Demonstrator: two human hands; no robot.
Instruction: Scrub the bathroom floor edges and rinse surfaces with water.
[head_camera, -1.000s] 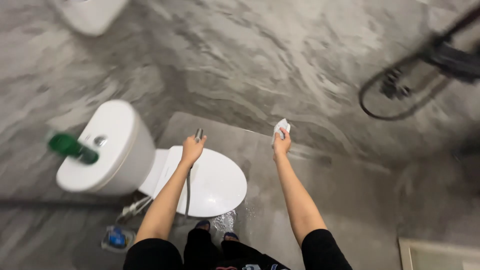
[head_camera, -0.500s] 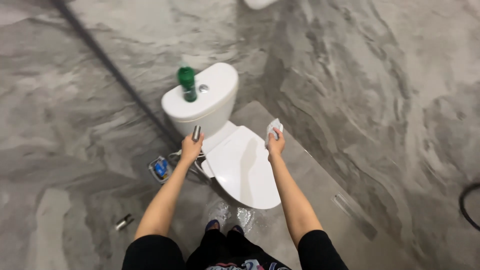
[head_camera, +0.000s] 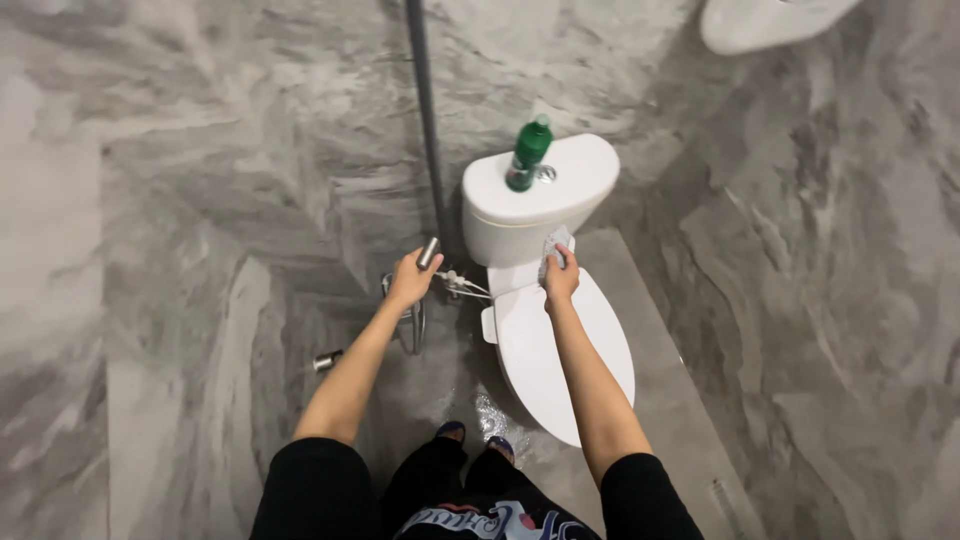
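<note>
Grey marbled tile covers the floor (head_camera: 150, 330) and wall around a white toilet (head_camera: 565, 340), whose lid is down and whose tank carries a green bottle (head_camera: 527, 155). A metal sprayer (head_camera: 427, 254) is gripped in the closed left hand (head_camera: 410, 282), its hose looping below beside the toilet. A crumpled white cloth (head_camera: 553, 255) is clutched in the closed right hand (head_camera: 560, 285) and pressed against the toilet just behind the lid.

Left hand (head_camera: 411, 280), sprayer (head_camera: 427, 254) now off toilet (head_camera: 560, 340).
</note>
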